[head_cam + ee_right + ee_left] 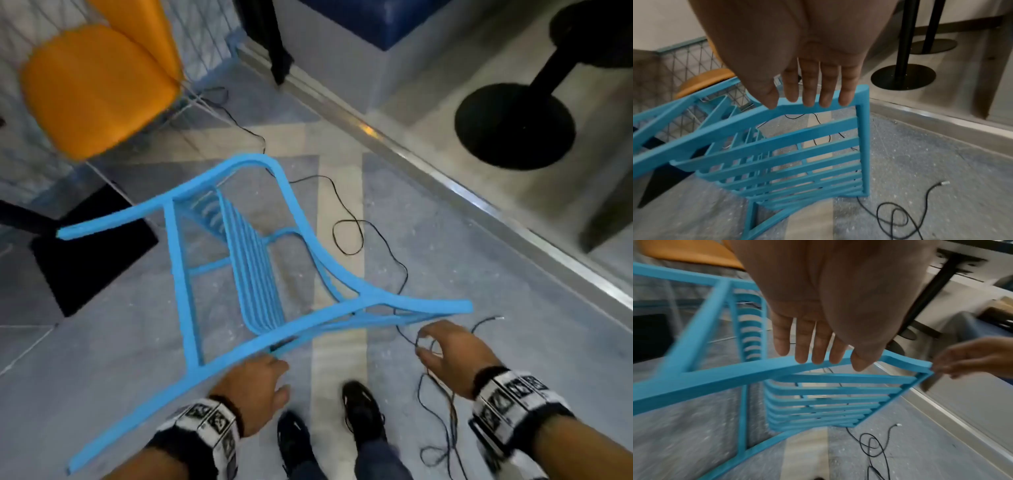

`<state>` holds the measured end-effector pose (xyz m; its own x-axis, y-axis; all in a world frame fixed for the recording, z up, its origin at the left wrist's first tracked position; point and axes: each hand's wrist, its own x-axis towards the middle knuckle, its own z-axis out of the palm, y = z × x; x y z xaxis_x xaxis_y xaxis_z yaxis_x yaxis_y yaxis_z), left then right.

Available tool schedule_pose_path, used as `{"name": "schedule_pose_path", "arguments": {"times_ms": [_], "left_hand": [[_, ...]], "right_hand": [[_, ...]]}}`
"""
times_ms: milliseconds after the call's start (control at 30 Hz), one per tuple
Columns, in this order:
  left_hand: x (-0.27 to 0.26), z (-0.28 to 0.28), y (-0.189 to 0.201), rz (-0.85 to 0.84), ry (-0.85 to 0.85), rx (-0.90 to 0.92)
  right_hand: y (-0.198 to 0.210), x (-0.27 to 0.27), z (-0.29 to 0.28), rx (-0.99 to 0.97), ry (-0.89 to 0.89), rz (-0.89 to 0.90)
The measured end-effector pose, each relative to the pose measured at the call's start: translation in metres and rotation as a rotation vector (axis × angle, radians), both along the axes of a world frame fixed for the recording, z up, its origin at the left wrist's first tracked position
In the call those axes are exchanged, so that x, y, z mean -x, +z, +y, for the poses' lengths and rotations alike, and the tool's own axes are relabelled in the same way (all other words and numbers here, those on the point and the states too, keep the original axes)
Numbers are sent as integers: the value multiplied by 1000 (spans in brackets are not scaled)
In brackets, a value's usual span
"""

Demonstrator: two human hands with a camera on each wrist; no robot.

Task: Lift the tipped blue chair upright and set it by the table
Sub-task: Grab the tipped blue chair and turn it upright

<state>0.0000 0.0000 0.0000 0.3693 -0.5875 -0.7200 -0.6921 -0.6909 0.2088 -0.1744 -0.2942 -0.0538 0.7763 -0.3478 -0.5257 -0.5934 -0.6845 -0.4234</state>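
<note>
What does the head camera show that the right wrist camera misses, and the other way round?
Only the head view shows the person's black shoes, both wrist bands, and the left hand at the blue chair's frame. Only the right wrist view shows the right hand's fingers straight, at the chair's top rail. Both show the chair, black cable, orange chair and round black table base.

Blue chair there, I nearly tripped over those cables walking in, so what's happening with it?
A person is reaching with both hands for the blue chair, which lies tipped on the floor. The left hand and right hand are open at its back frame, fingers straight, neither gripping yet. A black cable trails loose around it, and an orange chair stands beyond.
</note>
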Motion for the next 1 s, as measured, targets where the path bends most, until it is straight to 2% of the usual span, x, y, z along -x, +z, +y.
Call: {"name": "schedule_pose_path", "arguments": {"times_ms": [33, 133, 200, 300, 367, 600, 700, 800, 1000], "left_hand": [[-3, -19, -12, 3, -38, 47], [-9, -78, -47, -151, -212, 233], [-11, -114, -68, -204, -322, 217], [-22, -163, -95, -301, -451, 256], [-24, -189, -104, -292, -510, 259], [-27, -228, -105, -248, -490, 79], [-32, -218, -96, -245, -515, 97], [-43, -200, -71, -249, -489, 115], [-67, -132, 23, -284, -359, 124]], "right_hand": [[-8, -5, -4, 48, 15, -58], [-29, -26, -19, 209, 69, -160], [-36, -37, -28, 247, 94, -104], [-44, -51, -45, 298, 200, 128], [-46, -59, -52, 304, 244, 220], [-42, -71, -53, 338, 330, 370], [-25, -75, -44, 345, 395, 379], [9, -83, -31, 341, 469, 337], [118, -110, 18, 253, 636, 192]]}}
